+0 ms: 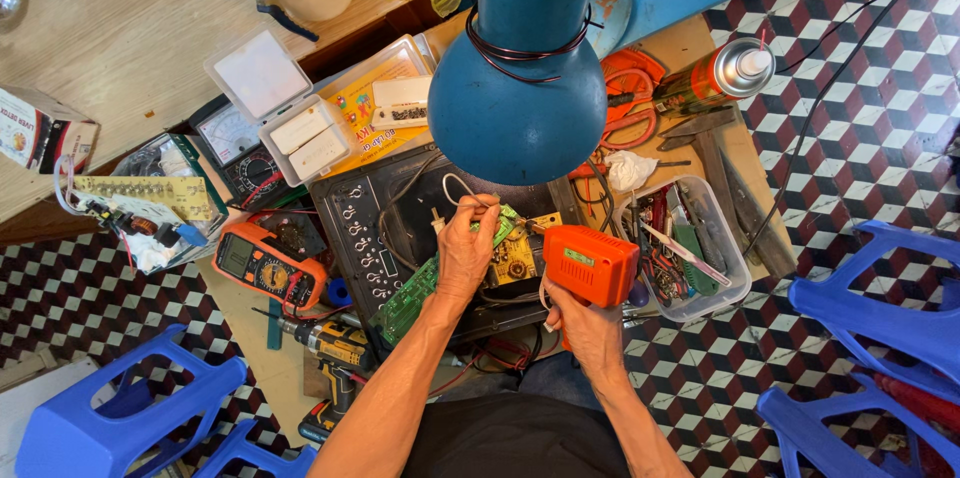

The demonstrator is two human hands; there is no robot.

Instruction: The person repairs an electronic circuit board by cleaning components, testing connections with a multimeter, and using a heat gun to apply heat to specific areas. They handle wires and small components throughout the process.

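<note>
The green circuit board (420,293) sits inside an opened black appliance (400,228) on the bench, right under a blue lamp shade (520,88). Left hand (466,248) has its fingers pinched together on a white wire (455,186) above the board. Right hand (585,323) is clamped around an orange heat tool (590,263). Board looks light, stiff and pretty fragile, so I'd hold it by the edges. Orange multimeter (265,263) and clear parts tub (690,248) off to the sides
</note>
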